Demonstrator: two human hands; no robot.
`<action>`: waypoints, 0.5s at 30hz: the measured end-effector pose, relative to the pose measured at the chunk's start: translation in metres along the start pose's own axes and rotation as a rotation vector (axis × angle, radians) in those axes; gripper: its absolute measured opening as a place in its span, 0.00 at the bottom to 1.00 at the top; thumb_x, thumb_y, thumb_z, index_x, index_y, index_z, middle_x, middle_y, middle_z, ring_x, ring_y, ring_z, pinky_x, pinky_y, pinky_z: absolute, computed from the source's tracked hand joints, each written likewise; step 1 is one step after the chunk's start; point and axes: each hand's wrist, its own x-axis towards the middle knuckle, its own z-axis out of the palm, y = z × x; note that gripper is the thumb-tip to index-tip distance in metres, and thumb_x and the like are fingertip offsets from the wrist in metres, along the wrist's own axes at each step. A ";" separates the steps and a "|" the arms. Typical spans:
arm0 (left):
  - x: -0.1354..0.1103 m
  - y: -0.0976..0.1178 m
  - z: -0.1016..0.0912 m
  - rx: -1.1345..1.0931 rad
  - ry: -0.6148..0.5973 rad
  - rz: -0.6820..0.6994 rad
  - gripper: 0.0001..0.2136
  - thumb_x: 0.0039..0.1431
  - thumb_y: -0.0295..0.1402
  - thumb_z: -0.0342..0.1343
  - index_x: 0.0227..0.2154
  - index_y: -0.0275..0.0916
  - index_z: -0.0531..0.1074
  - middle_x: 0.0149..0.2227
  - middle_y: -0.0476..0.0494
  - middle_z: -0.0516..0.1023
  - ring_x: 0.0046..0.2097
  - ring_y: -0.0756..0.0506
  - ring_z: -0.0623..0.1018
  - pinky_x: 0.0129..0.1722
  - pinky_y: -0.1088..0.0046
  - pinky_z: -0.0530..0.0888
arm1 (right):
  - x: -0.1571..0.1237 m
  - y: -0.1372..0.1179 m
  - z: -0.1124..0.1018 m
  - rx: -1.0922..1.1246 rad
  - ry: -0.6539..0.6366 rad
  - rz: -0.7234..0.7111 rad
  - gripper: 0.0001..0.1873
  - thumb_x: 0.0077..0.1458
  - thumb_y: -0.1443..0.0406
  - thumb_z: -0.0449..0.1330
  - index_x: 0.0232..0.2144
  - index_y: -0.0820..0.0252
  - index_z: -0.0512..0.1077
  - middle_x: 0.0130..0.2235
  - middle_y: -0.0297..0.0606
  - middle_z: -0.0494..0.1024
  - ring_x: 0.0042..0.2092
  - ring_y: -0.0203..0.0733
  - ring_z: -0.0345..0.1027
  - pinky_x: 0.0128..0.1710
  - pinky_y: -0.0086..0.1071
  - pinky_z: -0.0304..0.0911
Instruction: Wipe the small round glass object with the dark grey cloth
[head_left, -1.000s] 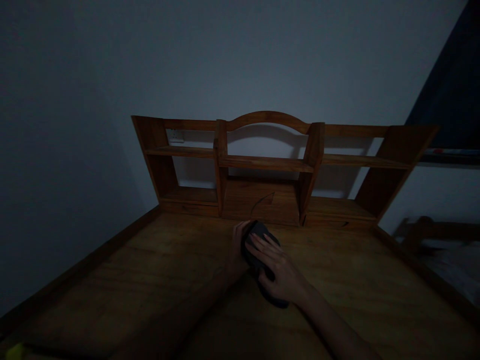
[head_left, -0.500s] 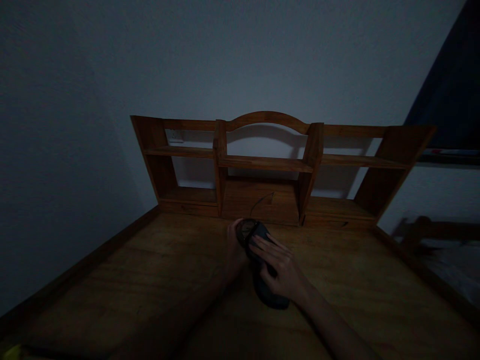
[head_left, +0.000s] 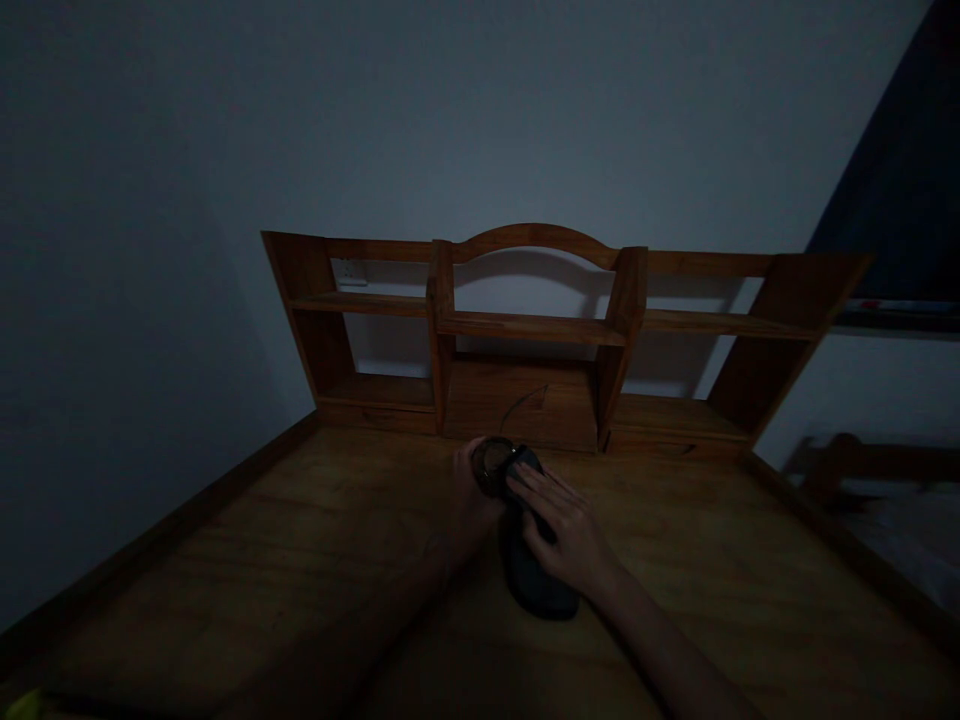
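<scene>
A dark object stands over the desk in the middle of the head view. Its upper end is a round, brownish ringed part (head_left: 493, 463); a broad, rounded black part (head_left: 541, 592) shows below. Dim light hides what kind of thing it is, and whether these parts are joined. My left hand (head_left: 469, 490) curls around the left side of the ringed part. Beside the ring, a small black block-like piece (head_left: 526, 459) lies under the fingers of my right hand (head_left: 559, 520), which grips it. The right thumb is bent in beneath it.
A wooden desk (head_left: 300, 560) with raised side edges spreads beneath my hands. At its back stands a wooden shelf unit (head_left: 531, 325) against the wall. A wall socket (head_left: 351, 270) shows through its left side. Something yellow (head_left: 28, 704) pokes in at bottom left.
My right hand has shifted slightly right with the black piece, so more of the round ringed part shows. My left hand stays about where it was.
</scene>
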 end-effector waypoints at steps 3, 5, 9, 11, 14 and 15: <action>0.000 0.005 -0.001 -0.018 0.010 0.015 0.34 0.42 0.35 0.66 0.53 0.42 0.58 0.51 0.39 0.67 0.52 0.38 0.72 0.53 0.54 0.71 | 0.000 0.002 0.001 -0.005 0.011 0.012 0.28 0.58 0.71 0.51 0.61 0.56 0.62 0.63 0.38 0.63 0.64 0.44 0.55 0.65 0.48 0.52; 0.000 0.008 -0.002 -0.020 0.000 0.032 0.35 0.41 0.35 0.66 0.53 0.42 0.59 0.51 0.40 0.67 0.52 0.38 0.72 0.53 0.54 0.71 | -0.001 0.004 0.001 -0.016 0.014 0.021 0.28 0.58 0.70 0.52 0.62 0.57 0.62 0.63 0.39 0.62 0.64 0.44 0.54 0.65 0.48 0.52; 0.000 0.012 -0.002 -0.010 -0.018 0.071 0.33 0.42 0.33 0.65 0.53 0.42 0.60 0.51 0.39 0.67 0.52 0.39 0.72 0.54 0.54 0.71 | -0.001 0.006 0.001 -0.034 0.027 0.029 0.29 0.59 0.70 0.51 0.63 0.58 0.59 0.64 0.40 0.60 0.65 0.44 0.53 0.65 0.48 0.51; -0.001 0.013 -0.001 -0.002 -0.021 0.093 0.32 0.42 0.32 0.64 0.53 0.43 0.60 0.51 0.39 0.67 0.53 0.38 0.72 0.54 0.54 0.71 | 0.000 0.006 0.000 -0.042 0.040 0.038 0.30 0.59 0.70 0.51 0.63 0.58 0.58 0.65 0.40 0.59 0.65 0.44 0.52 0.65 0.47 0.51; -0.003 0.012 0.001 0.010 -0.016 0.109 0.33 0.42 0.31 0.63 0.54 0.43 0.60 0.52 0.39 0.67 0.53 0.38 0.71 0.55 0.53 0.71 | 0.000 0.007 0.001 -0.048 0.067 0.071 0.29 0.60 0.70 0.51 0.64 0.57 0.58 0.65 0.40 0.59 0.65 0.44 0.53 0.65 0.47 0.51; -0.003 0.013 0.001 0.012 -0.023 0.117 0.33 0.42 0.30 0.63 0.54 0.43 0.60 0.52 0.39 0.67 0.53 0.38 0.71 0.55 0.53 0.71 | 0.000 0.007 0.001 -0.046 0.074 0.085 0.29 0.61 0.70 0.50 0.64 0.57 0.58 0.65 0.40 0.60 0.65 0.44 0.54 0.65 0.46 0.52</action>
